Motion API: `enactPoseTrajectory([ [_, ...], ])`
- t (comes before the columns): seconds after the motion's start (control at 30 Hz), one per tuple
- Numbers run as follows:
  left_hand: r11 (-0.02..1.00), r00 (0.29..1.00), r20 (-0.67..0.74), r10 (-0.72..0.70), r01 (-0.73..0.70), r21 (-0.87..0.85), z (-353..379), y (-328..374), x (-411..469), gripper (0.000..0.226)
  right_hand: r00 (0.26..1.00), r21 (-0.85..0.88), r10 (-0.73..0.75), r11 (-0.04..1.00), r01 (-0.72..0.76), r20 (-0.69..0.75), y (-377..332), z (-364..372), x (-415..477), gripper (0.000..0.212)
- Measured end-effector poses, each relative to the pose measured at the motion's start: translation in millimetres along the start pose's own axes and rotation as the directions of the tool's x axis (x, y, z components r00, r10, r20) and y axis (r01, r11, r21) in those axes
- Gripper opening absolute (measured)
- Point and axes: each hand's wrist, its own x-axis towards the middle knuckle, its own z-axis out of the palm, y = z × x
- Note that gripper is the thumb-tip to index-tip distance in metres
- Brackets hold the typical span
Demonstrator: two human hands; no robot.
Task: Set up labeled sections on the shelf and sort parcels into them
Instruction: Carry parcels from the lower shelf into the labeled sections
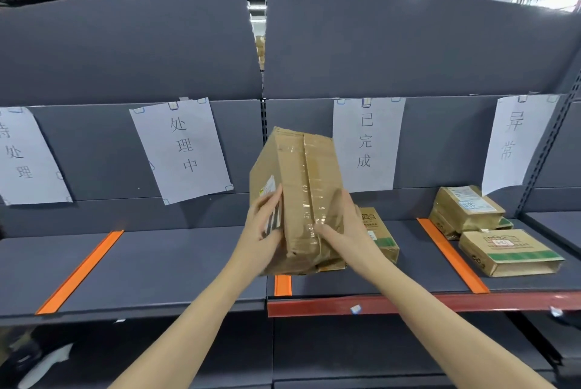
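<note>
Grey metal shelf [188,262] is labelled; left hand [262,231] and right hand [342,228], fingers flat, squeeze a taped brown cardboard parcel [301,174]; next, probably, set it down level.

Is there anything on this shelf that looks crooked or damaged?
Yes. The second paper label from the left hangs tilted; the third label hangs nearly straight. The box held between the left hand and right hand looks creased and dented at its bottom corner, with wrinkled tape.

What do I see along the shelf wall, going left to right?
White paper sign ending 处理, white paper sign 处理中, taped brown cardboard box held between left hand and right hand, white paper sign 已完成, white paper sign 异常.
</note>
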Motion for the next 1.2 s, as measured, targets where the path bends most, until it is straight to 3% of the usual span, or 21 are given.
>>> enactPoseTrajectory([
  [0.17,0.993,0.995,0.036,0.094,-0.097,0.066,3.5,-2.7,-1.1,0.069,0.998,-0.229,0.053,0.972,-0.059,-0.033,-5.8,6.1,-3.6,0.131],
  [0.4,0.978,0.991,0.018,0.133,-0.134,0.158,-2.3,-4.9,-1.6,0.077,0.995,-0.290,0.099,0.951,-0.103,-0.028,-9.7,12.6,-3.8,0.131],
  [0.53,0.985,0.992,-0.010,0.124,-0.122,0.124,0.5,5.4,-4.2,0.074,0.993,-0.171,0.072,0.981,-0.087,-0.089,-8.8,12.9,-9.3,0.117],
  [0.67,0.974,0.990,-0.140,0.030,0.002,0.226,-7.4,8.9,-3.6,0.112,0.994,0.040,0.061,0.998,-0.058,-0.088,-0.1,3.1,-16.1,0.102],
  [0.73,0.953,0.983,-0.177,-0.041,0.092,0.289,-14.5,1.7,-5.9,0.119,0.995,0.193,0.054,0.980,-0.037,-0.086,5.1,-3.9,-16.2,0.092],
  [0.83,0.982,0.986,-0.096,-0.138,0.149,0.117,-20.8,-6.0,-11.7,0.110,0.996,0.310,0.017,0.951,0.011,-0.085,10.9,-10.9,-18.2,0.096],
  [0.93,0.990,0.990,-0.020,-0.138,0.138,-0.026,-18.8,-8.3,-18.0,0.097,0.997,0.313,0.008,0.950,0.018,-0.082,13.2,-11.3,-22.8,0.098],
  [1.0,0.993,0.992,-0.053,-0.113,0.110,-0.050,-15.6,-9.5,-18.7,0.088,0.997,0.286,0.003,0.958,0.020,-0.080,15.9,-9.9,-24.6,0.085],
  [1.1,0.995,0.993,-0.071,-0.097,0.094,-0.043,-12.7,-10.1,-19.7,0.091,0.996,0.210,-0.027,0.977,0.045,-0.089,16.3,-9.5,-28.2,0.044],
  [1.2,0.995,0.994,-0.043,-0.099,0.098,-0.018,-12.1,-14.7,-23.4,0.099,0.997,0.158,-0.019,0.987,0.030,-0.070,20.9,-11.6,-32.0,0.042],
])
